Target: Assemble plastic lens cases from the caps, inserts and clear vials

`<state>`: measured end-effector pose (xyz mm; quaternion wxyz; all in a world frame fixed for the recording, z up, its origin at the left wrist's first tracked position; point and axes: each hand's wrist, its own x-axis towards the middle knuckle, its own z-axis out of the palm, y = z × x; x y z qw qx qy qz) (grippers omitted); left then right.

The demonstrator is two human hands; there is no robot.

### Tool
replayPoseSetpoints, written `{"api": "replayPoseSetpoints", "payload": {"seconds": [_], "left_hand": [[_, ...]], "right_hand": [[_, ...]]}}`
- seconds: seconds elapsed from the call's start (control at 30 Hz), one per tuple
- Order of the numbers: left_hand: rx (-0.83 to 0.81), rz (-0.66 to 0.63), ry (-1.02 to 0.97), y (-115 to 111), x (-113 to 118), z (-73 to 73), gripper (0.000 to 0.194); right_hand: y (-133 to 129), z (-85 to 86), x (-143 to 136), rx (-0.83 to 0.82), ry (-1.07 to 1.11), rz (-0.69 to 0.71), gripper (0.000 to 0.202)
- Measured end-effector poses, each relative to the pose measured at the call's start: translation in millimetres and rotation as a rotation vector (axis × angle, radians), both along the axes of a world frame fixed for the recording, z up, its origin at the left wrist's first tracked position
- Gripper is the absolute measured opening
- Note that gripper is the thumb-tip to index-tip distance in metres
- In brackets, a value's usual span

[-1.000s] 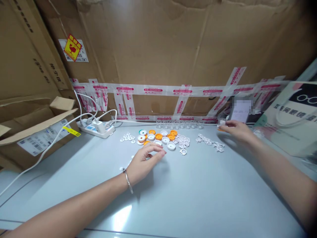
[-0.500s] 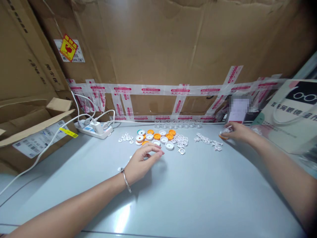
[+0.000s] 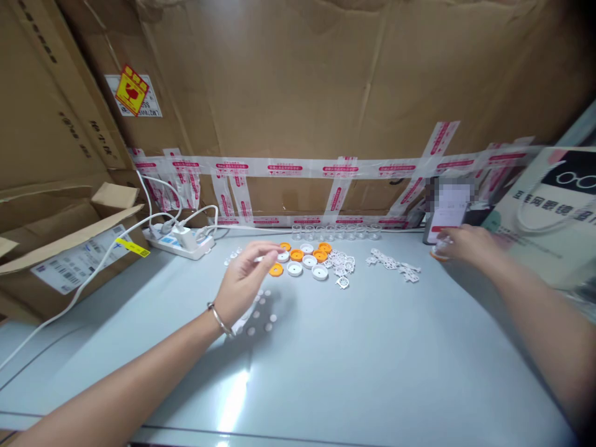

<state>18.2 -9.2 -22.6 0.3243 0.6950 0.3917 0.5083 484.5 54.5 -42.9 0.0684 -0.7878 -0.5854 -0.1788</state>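
My left hand (image 3: 246, 273), with a silver bangle at the wrist, hovers over the left part of the table. Its fingers are loosely stretched, the thumb stands apart, and no object shows in it. Small white round pieces (image 3: 261, 302) lie under and beside it. White and orange round shallow caps (image 3: 296, 256) sit just to its right. At the far right, my right hand (image 3: 465, 245) grips a small clear piece with an orange base (image 3: 437, 255), low at the table in front of a phone (image 3: 449, 208). Its fingers partly hide the piece.
White lattice-like plastic parts (image 3: 342, 266) and white flat parts (image 3: 391, 261) lie mid-table. A row of clear cups (image 3: 330, 233) stands along the back. A power strip (image 3: 186, 245), an open carton (image 3: 79, 248) and a white printed bag (image 3: 535, 230) flank the surface.
My left hand has moved left from the caps, uncovering some small white pieces and loosening its fingers. My right hand has shifted slightly right with the clear-and-orange piece.
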Motion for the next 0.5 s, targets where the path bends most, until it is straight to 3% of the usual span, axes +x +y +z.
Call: {"api": "replayPoseSetpoints", "payload": {"seconds": [0.13, 0.23, 0.33, 0.5], "left_hand": [[0.147, 0.148, -0.002, 16, -20, 12.4, 0.029], [0.206, 0.208, 0.293, 36, -40, 16.7, 0.029], [0.145, 0.292, 0.715, 59, -64, 13.2, 0.025], [-0.048, 0.232, 0.884, 85, -100, 0.1, 0.006]], "right_hand": [[-4, 12.0, -18, 0.108, -0.034, 0.045, 0.041], [-7, 23.1, -42, 0.215, -0.020, 0.169, 0.036], [-11, 27.2, -68, 0.272, 0.017, 0.359, 0.027], [-18, 24.6, -98, 0.329, 0.065, 0.522, 0.021]]}}
